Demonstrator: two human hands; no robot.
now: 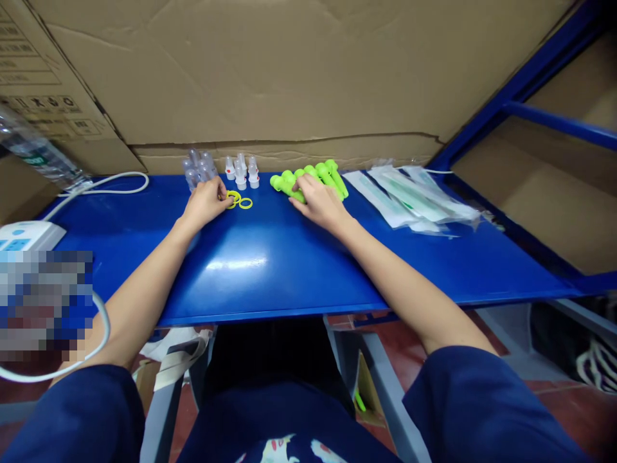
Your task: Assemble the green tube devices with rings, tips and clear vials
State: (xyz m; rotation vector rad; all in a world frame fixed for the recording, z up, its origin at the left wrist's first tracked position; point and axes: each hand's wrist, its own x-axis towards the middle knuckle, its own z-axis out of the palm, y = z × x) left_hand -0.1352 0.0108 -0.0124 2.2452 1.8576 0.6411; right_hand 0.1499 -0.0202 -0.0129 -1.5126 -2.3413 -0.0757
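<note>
The left hand (207,200) lay palm down on the blue table (270,270), its fingers curled, the fingertips touching the nearest of the yellow rings (240,200). Whether a ring was actually pinched could not be told. The right hand (321,204) rested palm down, fingers bent over the near left end of the green plastic pieces (313,175). Its fingertips were hidden among them, so a grip on any one piece could not be confirmed.

The rings lay flat in the middle of the table, just right of the left hand, with their openings facing up and no long axis to speak of. They looked thin, light and probably springy, likely easiest to lift by pinching the rim or hooking a fingertip through the hole.

The green pieces lay side by side in a tight row toward the far edge, right of the rings. Each seemed to run roughly far to near, leaning right, though which end was which could not be made out. They looked like stiff, light, smooth moulded plastic, best taken across the slim shaft, and apt to roll if nudged.

Just beyond the rings stood small white vials (241,171), upright, with clear caps (197,166) on their left. Sealed pouches (414,200) fanned out to the right. A white device (26,235) and its cable (116,182) sat at the far left, with a cardboard wall (299,77) behind everything.
</note>
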